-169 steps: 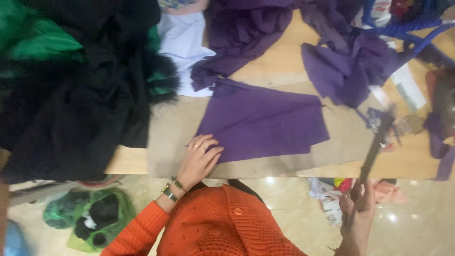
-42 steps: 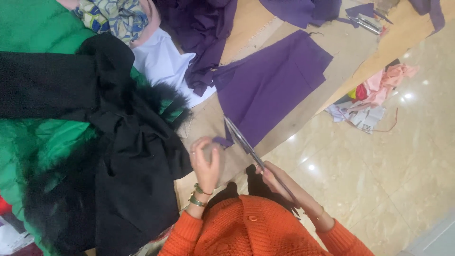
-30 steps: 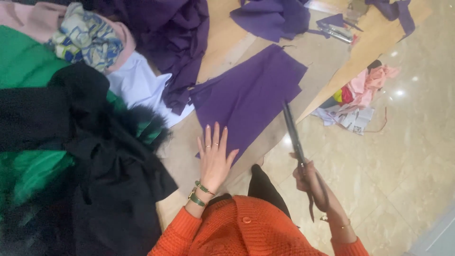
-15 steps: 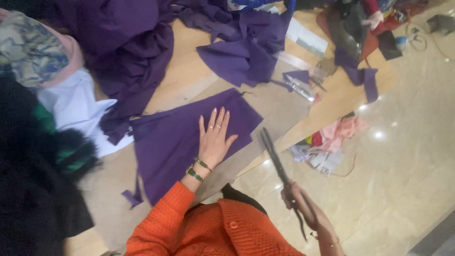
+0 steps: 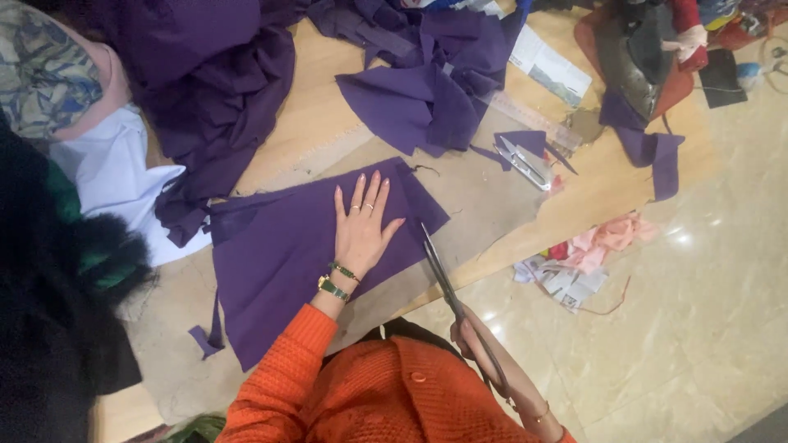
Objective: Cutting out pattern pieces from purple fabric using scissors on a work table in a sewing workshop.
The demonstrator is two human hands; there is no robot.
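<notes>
My left hand (image 5: pixel 359 227) lies flat, fingers spread, on a folded piece of purple fabric (image 5: pixel 279 262) spread over a grey paper pattern (image 5: pixel 484 197) on the wooden table (image 5: pixel 312 123). Gold rings sit on its fingers, and a green watch and bracelet circle the wrist. My right hand (image 5: pixel 480 340) grips the handles of long dark scissors (image 5: pixel 443 275). The blades point up toward the fabric's right corner, tips just beside it. An orange knitted sleeve covers my left arm.
Crumpled purple cloth (image 5: pixel 427 90) heaps at the table's far side, with a small pair of snips (image 5: pixel 525 162) and a clear ruler (image 5: pixel 525 115) nearby. Black, green, white and patterned garments (image 5: pixel 57 271) pile at the left. Fabric scraps (image 5: pixel 583 258) litter the tiled floor.
The view has swung so the table sits more level. My left hand has stayed flat on the purple piece. The scissors in my right hand have come closer to the fabric's edge.
</notes>
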